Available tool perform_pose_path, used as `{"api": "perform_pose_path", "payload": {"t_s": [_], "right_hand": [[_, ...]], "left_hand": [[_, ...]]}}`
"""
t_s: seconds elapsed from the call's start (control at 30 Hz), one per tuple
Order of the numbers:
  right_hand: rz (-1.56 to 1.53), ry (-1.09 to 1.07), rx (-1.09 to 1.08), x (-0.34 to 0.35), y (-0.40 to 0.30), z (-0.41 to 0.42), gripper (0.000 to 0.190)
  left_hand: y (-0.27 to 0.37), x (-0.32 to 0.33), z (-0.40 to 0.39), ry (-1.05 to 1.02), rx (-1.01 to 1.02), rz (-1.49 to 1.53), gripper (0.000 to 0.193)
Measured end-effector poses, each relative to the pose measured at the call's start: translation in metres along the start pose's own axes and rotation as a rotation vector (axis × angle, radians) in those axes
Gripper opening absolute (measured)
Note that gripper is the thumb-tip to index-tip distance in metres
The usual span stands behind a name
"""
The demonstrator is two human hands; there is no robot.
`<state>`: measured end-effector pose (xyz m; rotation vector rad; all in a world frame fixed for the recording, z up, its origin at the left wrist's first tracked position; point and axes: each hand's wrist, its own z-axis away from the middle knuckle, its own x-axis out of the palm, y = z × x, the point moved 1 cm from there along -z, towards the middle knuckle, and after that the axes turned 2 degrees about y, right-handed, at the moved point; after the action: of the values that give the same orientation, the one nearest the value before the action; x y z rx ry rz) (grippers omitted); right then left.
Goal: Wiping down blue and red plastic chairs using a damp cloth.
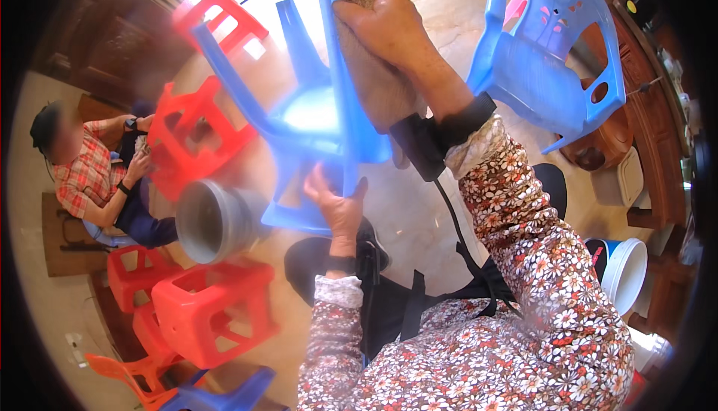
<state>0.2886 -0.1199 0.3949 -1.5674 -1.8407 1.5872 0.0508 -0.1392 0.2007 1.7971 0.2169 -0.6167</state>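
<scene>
A blue plastic chair (305, 116) stands tipped in front of me, its legs pointing up and to the left. My right hand (384, 21) grips a bunched brown cloth (373, 74) against the upper end of the chair; part of the cloth hangs down below the fist. Lower down, my left hand (339, 200) rests at the chair's near edge with thumb and fingers spread around it. Whether those fingers press on the plastic is hard to tell, as the view is hazy there.
A grey bucket (207, 221) lies left of the chair. Red plastic stools (210, 313) stand lower left. A co-worker (92, 172) sits at left, holding a red stool (193, 136) and a cloth. Another blue chair (552, 74) is at upper right, a white bucket (625, 276) at right.
</scene>
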Motion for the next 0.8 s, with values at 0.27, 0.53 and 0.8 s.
{"api": "perform_pose_path", "payload": {"t_s": [0.27,0.53,0.8], "right_hand": [[0.062,-0.065,-0.035,0.009,-0.007,0.007,0.07],[0.126,-0.106,0.022,0.049,0.038,0.086,0.07],[0.187,-0.17,0.048,0.034,0.068,0.127,0.07]], "left_hand": [[-0.014,0.01,-0.011,-0.132,-0.17,0.258,0.101],[-0.02,0.001,-0.028,-0.079,-0.148,0.406,0.099],[-0.008,0.001,-0.03,-0.084,-0.125,0.418,0.099]]}}
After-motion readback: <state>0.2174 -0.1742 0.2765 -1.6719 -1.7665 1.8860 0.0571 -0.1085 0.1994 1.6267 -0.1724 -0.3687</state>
